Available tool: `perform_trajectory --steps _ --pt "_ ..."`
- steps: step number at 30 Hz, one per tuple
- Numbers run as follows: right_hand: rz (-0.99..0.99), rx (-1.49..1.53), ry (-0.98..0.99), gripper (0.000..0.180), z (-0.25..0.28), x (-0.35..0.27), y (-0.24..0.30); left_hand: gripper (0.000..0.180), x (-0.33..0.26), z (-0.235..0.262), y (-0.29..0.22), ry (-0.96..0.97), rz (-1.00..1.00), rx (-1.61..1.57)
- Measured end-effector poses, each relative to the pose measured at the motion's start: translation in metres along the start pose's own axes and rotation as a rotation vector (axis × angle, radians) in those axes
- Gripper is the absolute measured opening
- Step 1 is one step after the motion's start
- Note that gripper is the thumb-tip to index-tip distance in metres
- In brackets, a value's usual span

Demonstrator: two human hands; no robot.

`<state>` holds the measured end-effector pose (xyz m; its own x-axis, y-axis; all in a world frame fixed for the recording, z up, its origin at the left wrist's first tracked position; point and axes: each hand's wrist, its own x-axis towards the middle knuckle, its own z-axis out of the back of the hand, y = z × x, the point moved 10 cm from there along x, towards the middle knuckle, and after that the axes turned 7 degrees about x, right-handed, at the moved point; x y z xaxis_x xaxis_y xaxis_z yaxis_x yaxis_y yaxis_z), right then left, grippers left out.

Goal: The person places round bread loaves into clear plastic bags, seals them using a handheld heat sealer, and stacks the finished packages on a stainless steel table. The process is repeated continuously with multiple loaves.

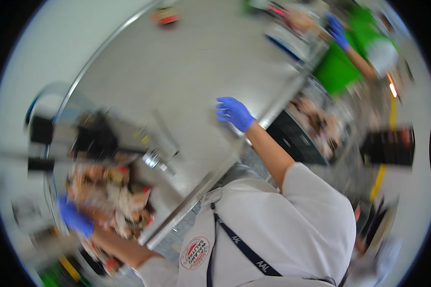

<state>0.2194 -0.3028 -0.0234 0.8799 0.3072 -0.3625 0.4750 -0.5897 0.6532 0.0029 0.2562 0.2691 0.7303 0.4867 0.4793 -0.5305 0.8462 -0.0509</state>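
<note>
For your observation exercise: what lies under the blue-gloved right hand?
Bare steel table lies under the right hand, fingers spread. Whether the palm covers anything cannot be seen.

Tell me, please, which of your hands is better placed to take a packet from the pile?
Probably the left hand: it is at the edge of the pile of packets, while the right hand rests apart on the bare steel table. Blur hides the left grip.

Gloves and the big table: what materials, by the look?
Gloves on left hand and right hand: thin blue nitrile or latex, likely; skin-tight, matte. Table: probably stainless steel; grey brushed sheen, bright rolled edge. Motion blur leaves both uncertain.
</note>
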Motion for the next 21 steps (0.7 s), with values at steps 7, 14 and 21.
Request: perform_trajectory --steps 7,14,21 --pt "0.717 -0.515 -0.79 0.025 0.218 -0.092 0.145 0.035 0.009 -0.147 0.136 0.045 0.19 -0.078" --pt "0.498 -1.387 -1.771 0.058 0.322 -0.235 0.244 0.029 -0.158 -0.148 0.068 -0.207 0.952 -0.739" --pt "-0.219 -1.873 -1.586 0.073 0.436 -0.245 0.314 0.027 -0.18 -0.034 -0.099 -0.482 0.233 -0.608"
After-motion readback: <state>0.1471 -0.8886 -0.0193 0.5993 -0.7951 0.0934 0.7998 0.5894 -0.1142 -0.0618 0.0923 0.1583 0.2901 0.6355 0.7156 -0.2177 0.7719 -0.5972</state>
